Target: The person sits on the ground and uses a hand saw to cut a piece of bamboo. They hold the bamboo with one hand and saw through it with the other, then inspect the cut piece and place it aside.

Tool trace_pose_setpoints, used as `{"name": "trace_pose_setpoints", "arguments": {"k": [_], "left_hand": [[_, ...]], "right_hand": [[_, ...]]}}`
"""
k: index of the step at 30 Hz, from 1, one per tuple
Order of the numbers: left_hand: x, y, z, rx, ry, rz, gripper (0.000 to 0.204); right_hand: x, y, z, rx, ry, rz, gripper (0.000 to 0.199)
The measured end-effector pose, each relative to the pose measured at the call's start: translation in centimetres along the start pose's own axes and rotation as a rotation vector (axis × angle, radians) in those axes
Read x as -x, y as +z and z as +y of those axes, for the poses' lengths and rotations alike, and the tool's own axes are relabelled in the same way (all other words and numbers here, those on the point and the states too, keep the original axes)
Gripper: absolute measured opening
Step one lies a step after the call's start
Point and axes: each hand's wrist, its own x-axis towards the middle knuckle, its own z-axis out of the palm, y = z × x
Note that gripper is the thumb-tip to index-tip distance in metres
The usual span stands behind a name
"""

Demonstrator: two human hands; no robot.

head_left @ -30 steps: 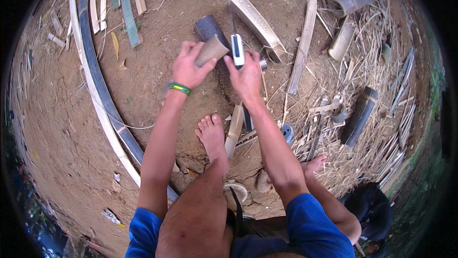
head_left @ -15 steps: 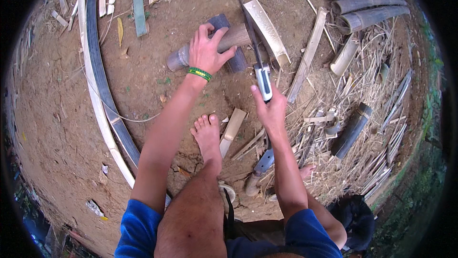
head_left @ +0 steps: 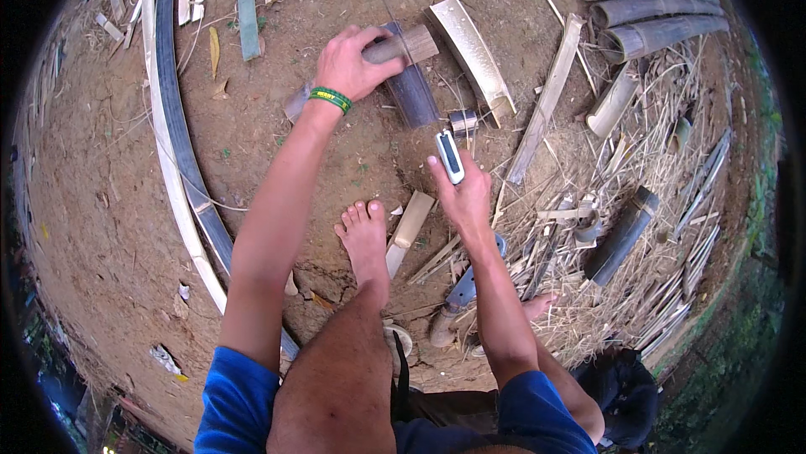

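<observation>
- Here, bare dirt ground (head_left: 109, 227) spreads under both hands, littered with chips and dry husk.
- Long curved bamboo strips (head_left: 172, 152), pale and dark, sweep past well to the left of the left hand.
- Whole bamboo culms (head_left: 646, 9) lie stacked well beyond the right hand, toward the upper right.
- Heap of thin splinters and straw (head_left: 621, 227) just right of the right hand; a dark bamboo tube (head_left: 621, 236) rests in it.
- Split pale bamboo half (head_left: 474, 55) lies trough-up between the two hands' far sides, just right of the left hand's work.
- Dark bamboo section (head_left: 411, 89) on the ground, directly under and touching the piece the left hand grips.
- Short bamboo piece (head_left: 403, 44): lies crosswise on the dark section; its cut end shows to the right of the fingers.
- Left hand (head_left: 353, 64): closed over that short piece, fingers wrapped on top, a green wristband (head_left: 329, 100) at the wrist.
- Right hand (head_left: 466, 198): closed around a knife handle (head_left: 450, 156), white with dark trim, raised near the dark section; the blade (head_left: 390, 9) is a thin line running up across the short piece.
- Bare foot (head_left: 365, 240) planted just left of the right hand, beside a small flat bamboo slat (head_left: 410, 223).
</observation>
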Motion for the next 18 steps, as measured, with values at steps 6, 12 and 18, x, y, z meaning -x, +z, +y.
{"name": "trace_pose_setpoints", "arguments": {"k": [6,12,18], "left_hand": [[-0.3,0.0,0.3,-0.025,-0.006,-0.012,0.05],[0.3,0.3,0.7,-0.118,0.047,0.026,0.054],[0.9,1.3,0.1,-0.125,0.097,0.102,0.056]], "right_hand": [[-0.4,0.0,0.0,-0.028,0.064,-0.038,0.036],[-0.3,0.6,1.0,0.016,0.001,0.006,0.039],[0.0,1.1,1.2,0.091,0.064,-0.008,0.039]]}}
